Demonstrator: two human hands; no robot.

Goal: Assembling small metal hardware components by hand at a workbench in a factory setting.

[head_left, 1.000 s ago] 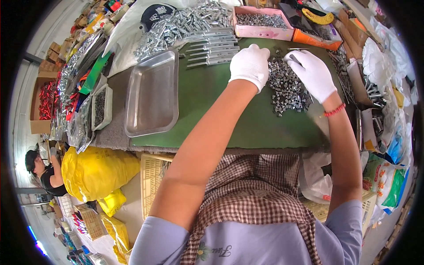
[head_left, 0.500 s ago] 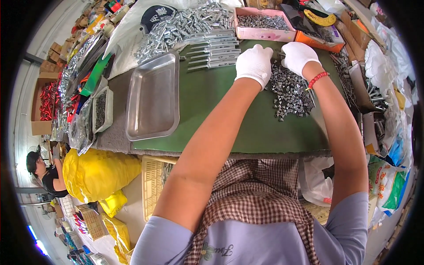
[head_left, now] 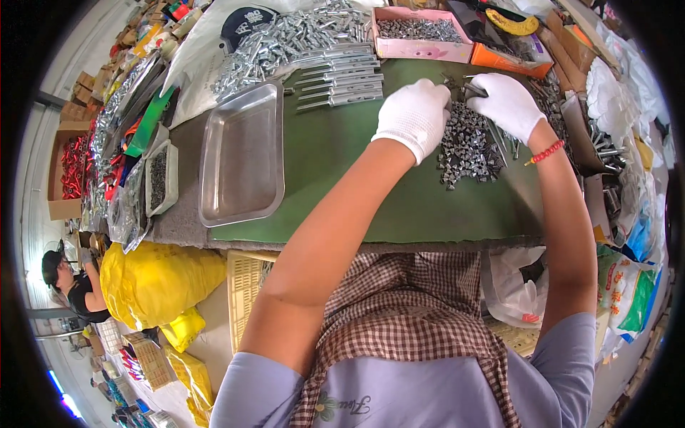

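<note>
My left hand (head_left: 416, 118), in a white glove, is closed at the left edge of a heap of small dark metal pieces (head_left: 467, 153). Its fingers are curled in, and whatever they hold is hidden. My right hand (head_left: 510, 105), gloved too with a red bead bracelet at the wrist, pinches a small grey metal piece (head_left: 474, 91) above the heap's far end. Thin metal rods (head_left: 498, 143) lie on the heap below it. To the left, several silver slotted metal parts with thin shafts (head_left: 349, 82) lie in a row on the green mat (head_left: 328, 192).
A steel tray (head_left: 242, 153) stands left on the table. Behind are a pile of silver metal parts (head_left: 292, 43), a dark cap (head_left: 246, 25), a pink box of small pieces (head_left: 421, 36) and an orange box (head_left: 510, 60). Another person (head_left: 75, 282) is far left.
My right hand has moved right and toward me, its fingers now showing the small metal piece. My left hand has turned and come slightly nearer. The view has shifted a little.
</note>
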